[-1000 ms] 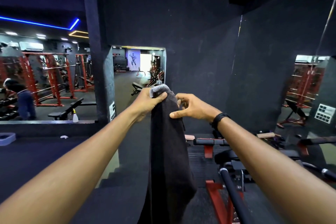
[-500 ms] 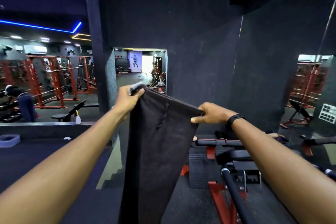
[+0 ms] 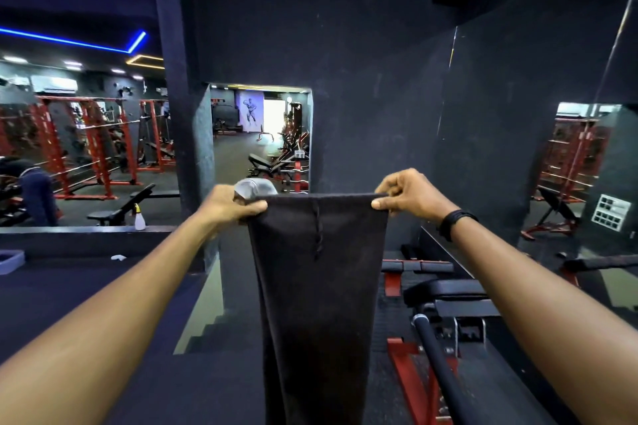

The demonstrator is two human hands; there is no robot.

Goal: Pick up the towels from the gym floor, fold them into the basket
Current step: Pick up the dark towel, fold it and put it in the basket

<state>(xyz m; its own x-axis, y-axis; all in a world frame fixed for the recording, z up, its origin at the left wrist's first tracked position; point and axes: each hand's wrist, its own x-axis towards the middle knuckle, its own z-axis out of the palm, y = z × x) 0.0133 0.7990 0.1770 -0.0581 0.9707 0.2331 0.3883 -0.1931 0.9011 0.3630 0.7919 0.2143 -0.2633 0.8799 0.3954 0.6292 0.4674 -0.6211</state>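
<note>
Against dark gym walls, left hand (image 3: 230,205) and right hand (image 3: 411,195) pinch the towel's (image 3: 316,286) top corners, length hanging straight down.

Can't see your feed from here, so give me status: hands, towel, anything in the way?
Left hand and right hand each grip a top corner. Dark towel stretched flat, hanging straight down. Basket not in view. Weight bench close on the right.

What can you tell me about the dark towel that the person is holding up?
The dark towel is black or very dark brown, with a soft, slightly fuzzy look. It hangs vertically, its top edge stretched level. The left hand grips one top corner, together with something light grey; the right hand pinches the other. A short thread dangles near the top. Its lower end leaves the picture.
</note>
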